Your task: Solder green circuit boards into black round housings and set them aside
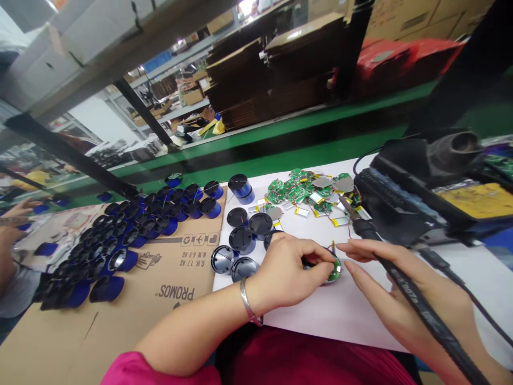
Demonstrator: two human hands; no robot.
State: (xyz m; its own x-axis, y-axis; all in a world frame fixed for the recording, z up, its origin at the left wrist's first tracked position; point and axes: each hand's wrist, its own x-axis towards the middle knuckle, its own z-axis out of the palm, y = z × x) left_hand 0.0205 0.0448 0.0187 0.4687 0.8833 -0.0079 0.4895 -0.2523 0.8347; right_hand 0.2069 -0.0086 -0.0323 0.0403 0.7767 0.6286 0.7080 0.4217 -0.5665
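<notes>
My left hand [294,267], with a silver bangle at the wrist, pinches a small round green circuit board [335,270] low over the white tabletop [296,315]. Just right of that board is my right hand [417,289], its thumb and forefinger apart at the tips. A black soldering iron [401,283] rests in this hand, its tip pointing up and left toward a heap of green circuit boards [296,187] with small silver battery packs. Thin wires rise from the board at my left fingertips. Several black-and-blue round housings [242,240] stand left of my left hand.
Many more black-and-blue housings [132,230] cover the cardboard [172,310] on the left. At the right are a black soldering station [401,198], a yellow sponge [476,200] and a cable. Another person's arm [8,256] shows at the far left. Shelves and stacked cardboard stand behind.
</notes>
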